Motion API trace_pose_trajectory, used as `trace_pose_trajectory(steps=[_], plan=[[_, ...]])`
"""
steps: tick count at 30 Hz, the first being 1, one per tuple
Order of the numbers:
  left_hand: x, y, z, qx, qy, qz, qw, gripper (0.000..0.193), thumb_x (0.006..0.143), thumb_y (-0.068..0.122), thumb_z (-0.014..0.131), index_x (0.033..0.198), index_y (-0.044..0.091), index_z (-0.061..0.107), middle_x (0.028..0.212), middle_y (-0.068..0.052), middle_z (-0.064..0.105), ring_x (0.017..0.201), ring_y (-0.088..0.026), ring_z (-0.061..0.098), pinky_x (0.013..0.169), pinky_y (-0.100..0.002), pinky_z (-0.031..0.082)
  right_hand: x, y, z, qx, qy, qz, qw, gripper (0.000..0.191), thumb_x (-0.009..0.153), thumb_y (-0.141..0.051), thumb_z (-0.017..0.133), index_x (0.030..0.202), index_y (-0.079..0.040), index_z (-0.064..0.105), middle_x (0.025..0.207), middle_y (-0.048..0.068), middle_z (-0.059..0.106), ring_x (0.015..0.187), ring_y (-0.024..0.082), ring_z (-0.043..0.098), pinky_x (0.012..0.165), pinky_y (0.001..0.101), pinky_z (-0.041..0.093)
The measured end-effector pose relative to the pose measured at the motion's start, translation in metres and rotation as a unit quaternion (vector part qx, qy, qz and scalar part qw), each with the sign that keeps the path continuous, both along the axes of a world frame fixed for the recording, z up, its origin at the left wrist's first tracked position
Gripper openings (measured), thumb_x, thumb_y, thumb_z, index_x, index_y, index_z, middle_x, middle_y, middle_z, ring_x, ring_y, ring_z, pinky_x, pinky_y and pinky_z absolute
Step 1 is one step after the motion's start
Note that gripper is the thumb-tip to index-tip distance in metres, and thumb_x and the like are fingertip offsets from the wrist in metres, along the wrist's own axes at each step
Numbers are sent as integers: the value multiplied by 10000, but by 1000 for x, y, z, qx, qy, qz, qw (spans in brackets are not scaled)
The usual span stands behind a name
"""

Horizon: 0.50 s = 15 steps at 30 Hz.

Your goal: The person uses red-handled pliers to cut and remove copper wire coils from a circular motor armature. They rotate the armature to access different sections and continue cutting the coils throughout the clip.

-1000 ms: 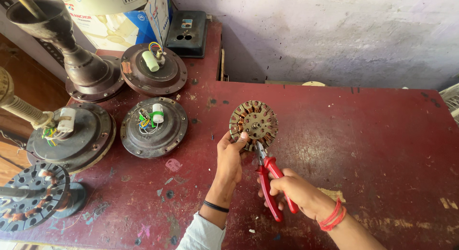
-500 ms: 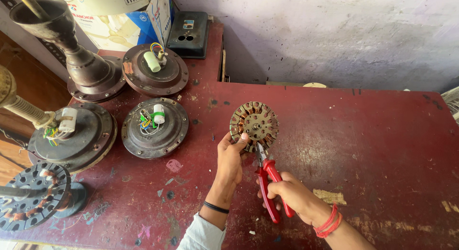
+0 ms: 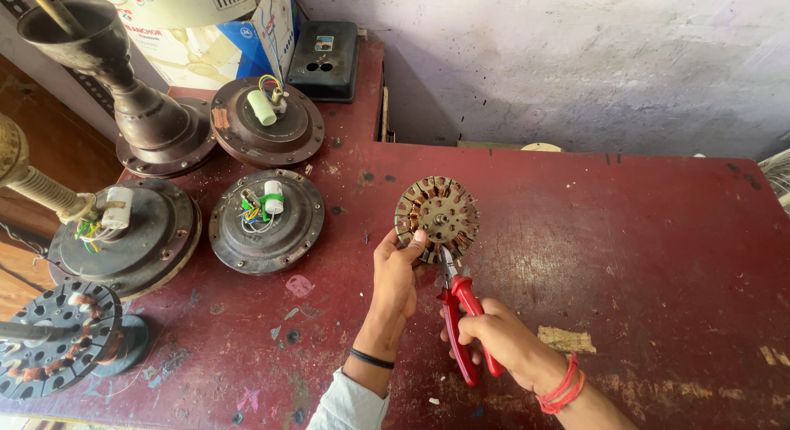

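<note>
A: Where is the stator (image 3: 437, 219) found relative to the left hand (image 3: 397, 274)?

B: It is held just above that hand, propped on edge on the dark red table (image 3: 658, 257), its lower left rim pinched between thumb and fingers.

A: And the right hand (image 3: 504, 339)?

B: It is closed around the red handles of the pliers (image 3: 457, 315); the tips are set against the stator's lower edge, right beside the left thumb.

A: How is the stator described?

B: A round, slotted metal core is seen, with copper-coloured windings in the slots and a hole at the centre. Round brown motor housings (image 3: 265, 219) are spread well to its left.
</note>
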<state>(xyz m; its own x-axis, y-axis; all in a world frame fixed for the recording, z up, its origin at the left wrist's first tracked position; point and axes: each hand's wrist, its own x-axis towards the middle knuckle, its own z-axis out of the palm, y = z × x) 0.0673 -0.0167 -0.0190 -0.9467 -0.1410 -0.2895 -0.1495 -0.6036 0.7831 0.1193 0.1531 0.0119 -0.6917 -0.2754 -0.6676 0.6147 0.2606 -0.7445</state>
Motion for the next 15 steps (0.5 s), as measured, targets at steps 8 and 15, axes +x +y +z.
trace_pose_trajectory(steps=[8,15], plan=[[-5,-4,-2,18,15,-5,1000,279,970,150,637,1202,-6,646,1042,-125,752,870,-202,712,745,-378,588,1,4,-4,11,2,7,1000,383,736,-88,563,1100,-9,654,911,117,731,789,200,669,633,357,500],[-7,-4,-1,31,10,3,999,273,963,142,629,1199,7,644,1042,-115,753,869,-200,721,750,-387,606,-2,2,0,7,-3,-3,1000,386,737,-93,580,1111,-4,623,974,134,724,831,227,675,735,378,531]])
